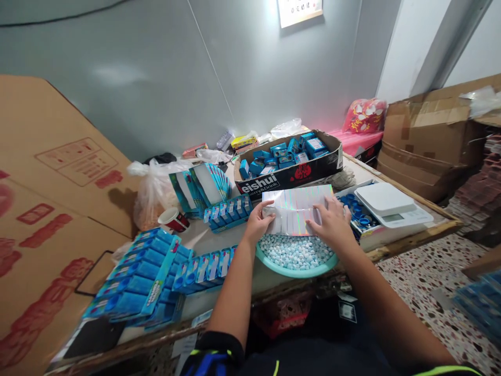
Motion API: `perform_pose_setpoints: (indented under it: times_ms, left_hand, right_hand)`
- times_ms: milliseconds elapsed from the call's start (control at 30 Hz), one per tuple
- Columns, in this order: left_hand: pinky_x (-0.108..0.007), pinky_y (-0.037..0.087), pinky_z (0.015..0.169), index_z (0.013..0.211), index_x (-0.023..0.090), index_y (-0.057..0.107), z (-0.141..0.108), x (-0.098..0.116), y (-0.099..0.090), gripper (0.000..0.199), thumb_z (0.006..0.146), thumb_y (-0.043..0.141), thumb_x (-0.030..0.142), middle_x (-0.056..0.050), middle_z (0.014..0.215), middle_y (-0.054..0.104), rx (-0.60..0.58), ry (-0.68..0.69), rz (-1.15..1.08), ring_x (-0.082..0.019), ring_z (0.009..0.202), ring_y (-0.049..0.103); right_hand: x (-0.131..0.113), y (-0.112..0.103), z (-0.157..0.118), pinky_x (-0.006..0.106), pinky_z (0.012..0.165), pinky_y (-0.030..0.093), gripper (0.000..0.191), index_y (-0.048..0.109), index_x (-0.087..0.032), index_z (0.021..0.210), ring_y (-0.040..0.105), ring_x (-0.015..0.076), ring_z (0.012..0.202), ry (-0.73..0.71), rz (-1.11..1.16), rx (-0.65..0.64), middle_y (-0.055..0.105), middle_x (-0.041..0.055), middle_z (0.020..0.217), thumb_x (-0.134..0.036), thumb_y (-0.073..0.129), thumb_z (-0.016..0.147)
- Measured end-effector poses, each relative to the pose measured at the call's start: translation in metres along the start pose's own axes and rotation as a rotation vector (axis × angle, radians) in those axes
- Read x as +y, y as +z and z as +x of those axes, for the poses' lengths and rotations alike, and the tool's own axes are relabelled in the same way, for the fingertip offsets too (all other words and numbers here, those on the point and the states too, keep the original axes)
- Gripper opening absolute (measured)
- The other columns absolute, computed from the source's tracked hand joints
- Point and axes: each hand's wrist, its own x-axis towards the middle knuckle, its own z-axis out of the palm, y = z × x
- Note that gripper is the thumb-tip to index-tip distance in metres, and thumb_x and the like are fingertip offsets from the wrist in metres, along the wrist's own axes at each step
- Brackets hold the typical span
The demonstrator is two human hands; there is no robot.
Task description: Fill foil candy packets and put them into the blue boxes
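A shiny silvery panel (pixel 296 211) with rainbow-coloured reflections and narrow strip-like divisions is held above a turquoise basin (pixel 287 271). My left hand (pixel 259 223) grips its left edge, with the thumb on the near face. My right hand (pixel 332 222) holds the right side, its fingers bent over the surface and partly spread. Whether the panel is one folded sheet or several pieces side by side I cannot tell. Small white and pale-blue pellets (pixel 295 253) fill the basin, and the panel covers its far part.
Blue packs stand in rows (pixel 207 266) and a stack (pixel 144 277) on the left. Behind are blue folded cards (pixel 205 188), a paper cup (pixel 173 219) and a black carton (pixel 289 180) of small blue boxes. A white scale (pixel 391 203) sits right, over a tray of blue caps (pixel 362 216).
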Motion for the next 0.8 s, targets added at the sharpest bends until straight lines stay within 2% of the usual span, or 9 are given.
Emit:
perform_pose_setpoints:
  times_ms: [100, 167, 267, 333, 600, 800]
  left_hand:
    - [-0.028, 0.053, 0.063, 0.124, 0.017, 0.069, 0.000, -0.003, 0.000, 0.048, 0.077, 0.067, 0.022, -0.005, 0.090, 0.073, 0.031, 0.019, 0.139, -0.013, 0.061, 0.061]
    - [-0.035, 0.058, 0.079, 0.123, 0.017, 0.071, 0.000, -0.001, 0.001, 0.048, 0.076, 0.068, 0.019, -0.008, 0.106, 0.075, 0.054, 0.053, 0.227, -0.019, 0.078, 0.069]
    - [-0.043, 0.051, 0.105, 0.119, 0.018, 0.074, -0.003, 0.005, 0.002, 0.043, 0.076, 0.073, 0.021, -0.011, 0.122, 0.073, 0.059, 0.127, 0.333, -0.027, 0.112, 0.068]
    - [-0.044, 0.048, 0.110, 0.115, 0.019, 0.074, -0.005, 0.010, 0.003, 0.039, 0.077, 0.075, 0.023, -0.011, 0.124, 0.073, 0.054, 0.168, 0.387, -0.028, 0.118, 0.066]
    - [-0.039, 0.054, 0.100, 0.106, 0.023, 0.074, -0.010, 0.013, 0.007, 0.025, 0.081, 0.075, 0.019, -0.007, 0.111, 0.076, 0.081, 0.222, 0.502, -0.024, 0.107, 0.070]
    - [-0.043, 0.054, 0.089, 0.101, 0.023, 0.074, -0.012, 0.010, 0.006, 0.019, 0.082, 0.075, 0.022, -0.011, 0.104, 0.074, 0.187, 0.168, 0.549, -0.030, 0.100, 0.069]
  right_hand:
    - [-0.001, -0.001, -0.001, 0.064, 0.117, 0.019, 0.046, 0.063, -0.024, 0.130, 0.029, 0.0385, 0.148, -0.045, -0.022, -0.017, 0.039, 0.0177, 0.158, -0.050, 0.063, 0.092]
    - [-0.002, -0.003, -0.001, 0.064, 0.118, 0.018, 0.048, 0.063, -0.024, 0.131, 0.030, 0.0385, 0.147, -0.076, -0.041, -0.038, 0.040, 0.0175, 0.158, -0.052, 0.063, 0.092]
    - [-0.003, -0.005, -0.001, 0.064, 0.118, 0.018, 0.048, 0.063, -0.023, 0.130, 0.033, 0.0385, 0.146, -0.075, -0.059, -0.063, 0.041, 0.0173, 0.157, -0.051, 0.064, 0.091]
    - [-0.004, -0.005, -0.001, 0.064, 0.119, 0.017, 0.047, 0.063, -0.023, 0.130, 0.033, 0.0383, 0.146, -0.061, -0.062, -0.074, 0.042, 0.0172, 0.157, -0.050, 0.064, 0.092]
    - [-0.001, -0.001, 0.000, 0.064, 0.118, 0.016, 0.044, 0.063, -0.023, 0.128, 0.036, 0.0371, 0.144, -0.065, -0.066, -0.076, 0.045, 0.0161, 0.155, -0.049, 0.062, 0.092]
    - [0.001, 0.000, 0.000, 0.065, 0.117, 0.016, 0.044, 0.062, -0.023, 0.129, 0.037, 0.0356, 0.143, -0.072, -0.047, -0.068, 0.049, 0.0158, 0.152, -0.048, 0.061, 0.093]
